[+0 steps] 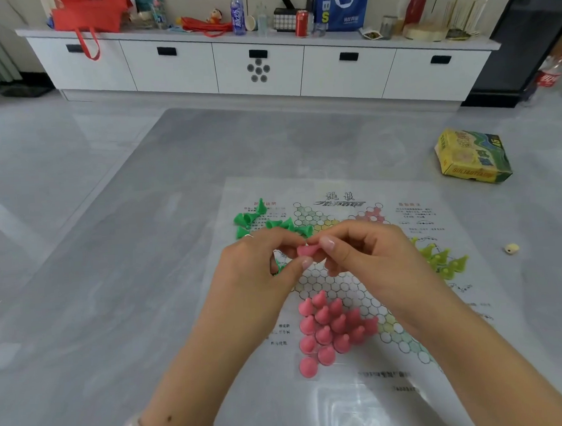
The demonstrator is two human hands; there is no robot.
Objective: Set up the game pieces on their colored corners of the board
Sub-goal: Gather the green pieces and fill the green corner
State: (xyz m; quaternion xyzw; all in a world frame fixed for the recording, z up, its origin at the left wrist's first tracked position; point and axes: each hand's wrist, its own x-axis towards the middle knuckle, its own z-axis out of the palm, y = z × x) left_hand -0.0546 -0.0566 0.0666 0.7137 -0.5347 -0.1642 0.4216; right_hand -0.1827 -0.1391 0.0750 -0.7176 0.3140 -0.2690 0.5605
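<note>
A pink piece (308, 251) was pinched between the curled fingers of the left hand (265, 268) and the right hand (370, 257), above the paper board (368, 293). Pink pieces (328, 331) were grouped upright on the near corner, green pieces (267, 223) scattered far left, yellow-green pieces (443, 259) at right. "SULIAOTIAOQI" was printed on the box (472, 155); "TBS" on the blue bag (343, 4).

We cannot see the middle of the board (353, 189), covered by both hands. The left hand (260, 269) hides all but slivers of a green piece (280, 267). The board's small print is too blurred to read, and both forearms run off the bottom edge.
</note>
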